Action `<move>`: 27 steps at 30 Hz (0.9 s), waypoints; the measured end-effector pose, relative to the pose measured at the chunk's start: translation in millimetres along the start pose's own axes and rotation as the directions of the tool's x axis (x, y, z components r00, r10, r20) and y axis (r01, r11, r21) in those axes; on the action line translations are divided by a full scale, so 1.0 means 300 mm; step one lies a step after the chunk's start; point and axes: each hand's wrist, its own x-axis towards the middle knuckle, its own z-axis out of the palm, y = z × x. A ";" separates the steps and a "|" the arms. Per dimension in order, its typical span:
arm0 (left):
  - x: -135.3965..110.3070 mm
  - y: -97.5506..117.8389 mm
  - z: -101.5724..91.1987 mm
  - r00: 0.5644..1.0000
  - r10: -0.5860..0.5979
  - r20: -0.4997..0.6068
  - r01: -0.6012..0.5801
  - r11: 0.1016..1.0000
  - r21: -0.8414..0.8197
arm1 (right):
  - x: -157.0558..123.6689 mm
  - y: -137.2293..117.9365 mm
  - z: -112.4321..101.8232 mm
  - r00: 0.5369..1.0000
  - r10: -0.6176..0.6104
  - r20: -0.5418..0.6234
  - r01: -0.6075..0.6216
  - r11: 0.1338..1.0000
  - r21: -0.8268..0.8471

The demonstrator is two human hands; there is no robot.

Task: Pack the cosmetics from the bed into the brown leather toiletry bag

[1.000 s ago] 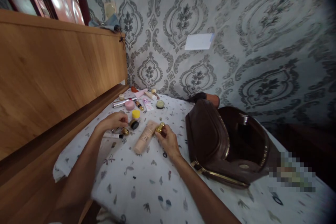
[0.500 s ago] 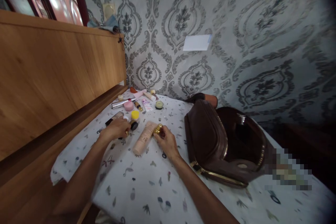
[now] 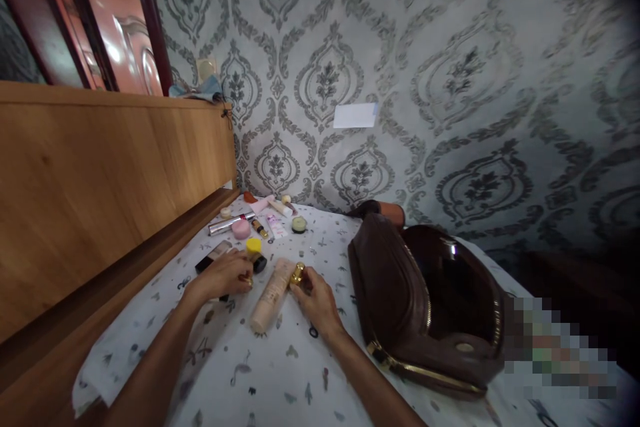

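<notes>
My right hand [image 3: 319, 300] is closed on a small shiny gold bottle [image 3: 297, 273], pinched between thumb and fingers. Right beside it, a beige squeeze tube [image 3: 271, 300] lies slanted on the patterned sheet [image 3: 280, 380]. My left hand [image 3: 225, 275] curls over the sheet left of the tube; a small gold-coloured piece [image 3: 246, 279] shows at its fingertips, mostly hidden. Just beyond those fingers are a yellow lid [image 3: 253, 246] and a round black item [image 3: 259, 263]. A dark flat case [image 3: 213, 257] lies behind the left hand, partly covered.
Farther back lie a silver tube [image 3: 227, 224], a pink round case [image 3: 241, 230], a pale green pot [image 3: 299, 225] and several other cosmetics. An unzipped brown bag [image 3: 385, 287] stands on the right. A wooden panel [image 3: 115, 167] borders the left; papered wall [image 3: 310, 147] rises behind.
The view has tilted up, so everything sits lower in the picture. My left hand has moved slightly toward the tube, its gold piece showing more. My right hand keeps the gold bottle.
</notes>
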 end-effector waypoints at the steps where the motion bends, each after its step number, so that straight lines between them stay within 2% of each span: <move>1: 0.000 -0.004 -0.002 1.000 0.015 -0.025 -0.016 0.999 -0.042 | -0.001 -0.003 -0.001 1.000 0.004 -0.001 -0.004 1.000 -0.005; 4: 0.002 -0.014 -0.014 0.988 0.006 -0.152 -0.034 0.983 -0.178 | -0.001 -0.008 -0.002 1.000 0.010 -0.005 -0.010 1.000 -0.016; 6: 0.005 -0.017 -0.025 0.958 -0.057 -0.281 -0.024 0.960 -0.278 | -0.001 -0.005 -0.002 1.000 0.005 -0.007 -0.005 1.000 -0.020; 8: 0.010 -0.019 -0.036 0.888 -0.151 -0.434 -0.031 0.923 -0.384 | 0.000 0.000 0.000 1.000 0.002 -0.017 -0.003 1.000 -0.026; 11: 0.015 -0.027 -0.052 0.744 -0.306 -0.594 -0.060 0.855 -0.516 | 0.002 0.006 0.003 1.000 0.003 -0.031 -0.004 0.999 -0.040; 14: 0.013 -0.045 -0.066 0.644 -0.450 -0.619 -0.067 0.773 -0.631 | 0.003 0.007 0.003 1.000 0.000 -0.016 -0.001 0.999 -0.035; 17: 0.008 -0.070 -0.072 0.573 -0.528 -0.627 -0.091 0.720 -0.688 | 0.004 0.005 0.001 1.000 0.009 -0.002 -0.009 0.999 -0.032; 19: 0.006 -0.088 -0.071 0.557 -0.541 -0.629 -0.092 0.713 -0.695 | 0.005 0.005 0.001 1.000 0.010 0.002 -0.010 0.999 -0.030; 22: 0.011 -0.109 -0.061 0.573 -0.542 -0.615 -0.066 0.718 -0.693 | 0.004 0.007 0.003 1.000 0.009 0.001 -0.009 1.000 -0.019; 24: 0.017 -0.117 -0.050 0.604 -0.522 -0.602 -0.048 0.730 -0.681 | 0.004 0.008 0.004 1.000 0.010 -0.002 -0.010 1.000 -0.017; 27: 0.028 -0.118 -0.028 0.683 -0.461 -0.567 -0.019 0.765 -0.644 | 0.003 0.007 0.003 1.000 0.008 0.004 -0.008 1.000 -0.031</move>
